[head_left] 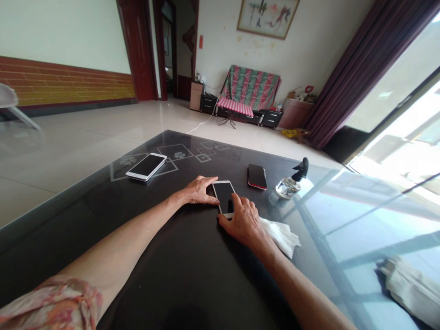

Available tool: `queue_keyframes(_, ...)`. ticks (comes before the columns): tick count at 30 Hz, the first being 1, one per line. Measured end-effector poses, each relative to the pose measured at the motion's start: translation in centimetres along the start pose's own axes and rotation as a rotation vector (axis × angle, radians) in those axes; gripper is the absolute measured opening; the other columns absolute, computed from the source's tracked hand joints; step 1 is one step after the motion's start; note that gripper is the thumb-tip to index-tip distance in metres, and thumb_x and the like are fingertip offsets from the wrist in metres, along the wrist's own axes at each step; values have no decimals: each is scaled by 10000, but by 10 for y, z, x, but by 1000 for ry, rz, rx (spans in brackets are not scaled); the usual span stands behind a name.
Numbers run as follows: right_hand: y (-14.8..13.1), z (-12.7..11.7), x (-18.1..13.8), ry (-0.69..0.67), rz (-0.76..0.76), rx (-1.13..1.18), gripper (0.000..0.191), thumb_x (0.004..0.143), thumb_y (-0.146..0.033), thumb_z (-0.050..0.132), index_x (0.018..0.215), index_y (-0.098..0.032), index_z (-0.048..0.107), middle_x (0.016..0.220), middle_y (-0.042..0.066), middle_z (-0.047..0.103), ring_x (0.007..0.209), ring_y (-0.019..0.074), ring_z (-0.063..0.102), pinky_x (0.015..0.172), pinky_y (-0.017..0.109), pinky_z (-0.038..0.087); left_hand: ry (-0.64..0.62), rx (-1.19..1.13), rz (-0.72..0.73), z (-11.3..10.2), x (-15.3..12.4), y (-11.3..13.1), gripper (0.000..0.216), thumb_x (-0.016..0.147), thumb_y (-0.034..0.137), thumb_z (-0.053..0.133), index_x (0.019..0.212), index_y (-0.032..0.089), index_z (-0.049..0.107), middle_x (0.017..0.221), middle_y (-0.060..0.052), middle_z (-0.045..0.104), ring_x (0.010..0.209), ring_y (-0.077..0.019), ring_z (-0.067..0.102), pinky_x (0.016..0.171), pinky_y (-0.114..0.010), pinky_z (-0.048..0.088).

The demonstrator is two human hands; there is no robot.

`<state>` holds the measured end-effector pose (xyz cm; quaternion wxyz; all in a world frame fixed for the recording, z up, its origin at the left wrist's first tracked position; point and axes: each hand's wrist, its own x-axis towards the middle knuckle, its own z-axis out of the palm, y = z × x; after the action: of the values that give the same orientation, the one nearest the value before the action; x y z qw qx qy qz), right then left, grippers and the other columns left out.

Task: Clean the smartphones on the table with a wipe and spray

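Observation:
A white smartphone (225,196) with a dark screen lies on the glossy black table (172,275), between both hands. My left hand (202,190) holds its left side, index finger at the top corner and thumb lower on the edge. Around the bottom end and lower right side closes my right hand (242,220), thumb near the bottom corner. A white cloth or tissue (282,234) sticks out from beneath the right hand; whether the fingers grip it is hidden.
Another white device (146,166) lies to the left. A dark phone with a red edge (257,176) is beyond my right hand, beside a clear spray bottle (290,183) with a black nozzle. Pale crumpled fabric (409,284) sits at the right. A cloth-covered chair (250,91) stands across the room.

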<state>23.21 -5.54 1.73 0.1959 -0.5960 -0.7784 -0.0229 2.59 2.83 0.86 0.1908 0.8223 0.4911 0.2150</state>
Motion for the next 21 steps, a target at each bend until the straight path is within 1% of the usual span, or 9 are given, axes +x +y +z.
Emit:
queue_keyframes(3,1,-9,11,-57,46,10,612,671,-429,727,1192,-138,593,972,173,667,924,329,624,793,406,462,7,-10,31,-1,-1,-3,1019,644,677,684,1469,163,377,1485,-122,444,1372,-333,373,1128,-427,324)
queue_keyframes(5,5,-18,24,-122,73,55,570,663,-467,731,1124,-144,642,900,149,693,869,311,652,750,378,480,19,-7,47,0,1,-5,943,679,625,680,1460,182,393,1497,-112,429,1373,-324,381,1136,-435,313)
queue_keyframes(7,11,-29,38,-221,78,145,550,666,-544,723,1057,-159,683,842,110,710,815,281,671,688,335,490,54,-15,53,1,3,-6,844,729,573,651,1445,195,414,1509,-106,412,1382,-307,380,1143,-440,306)
queue_keyframes(10,18,-40,56,-314,65,316,511,683,-589,715,1004,-192,717,820,61,723,743,220,681,615,274,482,144,-77,48,5,8,-7,767,772,547,610,1428,189,435,1498,-104,429,1369,-278,415,1127,-417,350)
queue_keyframes(12,20,-44,61,-333,91,390,504,683,-568,731,1016,-189,719,837,59,729,726,204,679,597,261,480,221,-120,30,7,10,-6,746,790,569,583,1406,166,465,1464,-111,475,1335,-267,463,1110,-396,383)
queue_keyframes(14,20,-46,61,-336,126,447,525,681,-539,747,1058,-176,709,875,72,734,739,203,676,602,261,486,279,-132,19,8,10,-6,729,807,612,549,1367,147,514,1426,-121,517,1321,-265,482,1117,-386,380)
queue_keyframes(16,21,-47,58,-343,136,539,507,720,-532,720,1078,-172,702,893,73,736,757,195,673,614,254,489,307,-124,24,7,10,-6,728,811,660,521,1332,153,555,1406,-115,539,1329,-266,473,1135,-387,359)
queue_keyframes(18,23,-49,55,-348,147,652,454,802,-544,634,1049,-170,711,886,69,737,773,184,672,615,241,487,322,-122,28,6,8,-7,730,811,700,495,1317,180,572,1401,-94,548,1328,-265,474,1140,-394,354)
queue_keyframes(21,27,-52,53,-347,284,787,455,910,-522,475,1001,-147,716,933,95,736,805,189,674,600,238,489,331,-123,25,6,7,-8,750,813,737,455,1303,184,587,1389,-88,560,1314,-269,490,1126,-392,378)
